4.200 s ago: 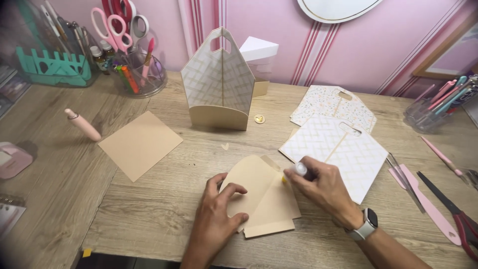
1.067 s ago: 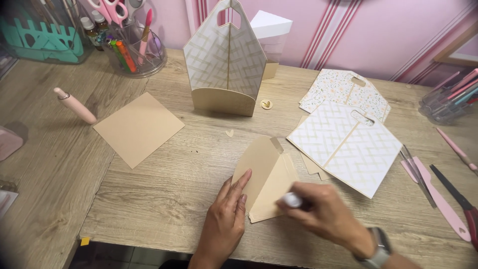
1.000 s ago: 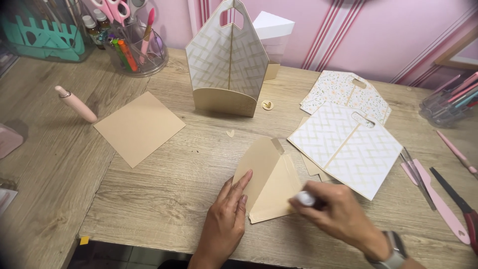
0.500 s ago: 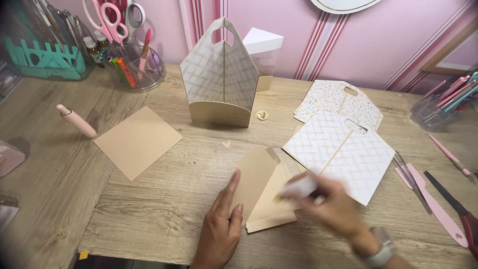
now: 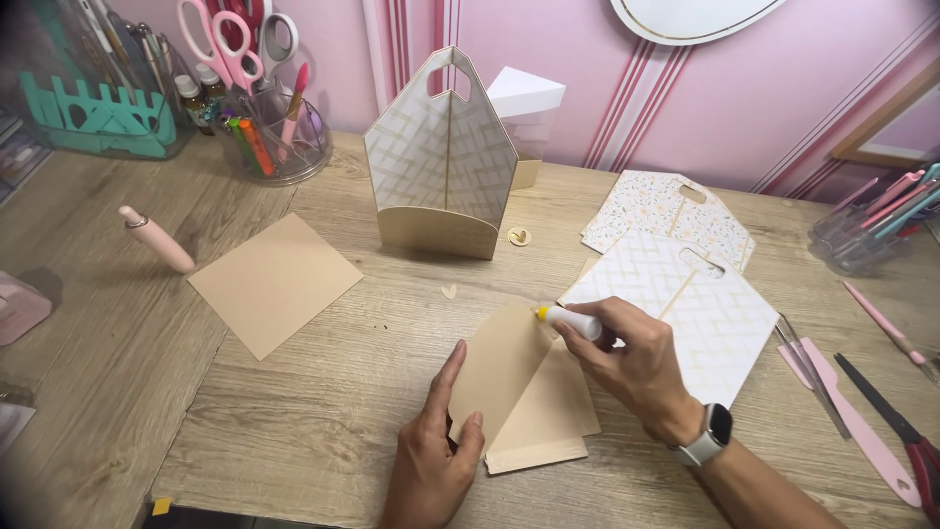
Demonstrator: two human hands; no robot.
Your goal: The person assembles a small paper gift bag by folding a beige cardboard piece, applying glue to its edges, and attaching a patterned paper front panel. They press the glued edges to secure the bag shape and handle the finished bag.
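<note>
A folded tan card piece [image 5: 519, 387] lies on the wooden desk in front of me. My left hand [image 5: 436, 456] presses flat on its left flap, fingers pointing up. My right hand [image 5: 632, 362], with a watch on the wrist, grips a white glue pen [image 5: 568, 320] whose yellow tip touches the upper edge of the card. A finished paper gift bag [image 5: 446, 157] with a lattice pattern and tan base stands upright behind. Patterned flat panels [image 5: 685, 304] lie to the right, partly under my right hand.
A tan square sheet [image 5: 274, 282] and a pink pen [image 5: 157, 238] lie at left. A clear cup with scissors and markers [image 5: 264, 108] and a teal organiser [image 5: 98, 108] stand at the back left. Pink tools and scissors [image 5: 871, 421] lie at the right edge.
My right hand has moved the glue pen from the card's lower right edge up to its top edge. My left hand keeps holding the flap down.
</note>
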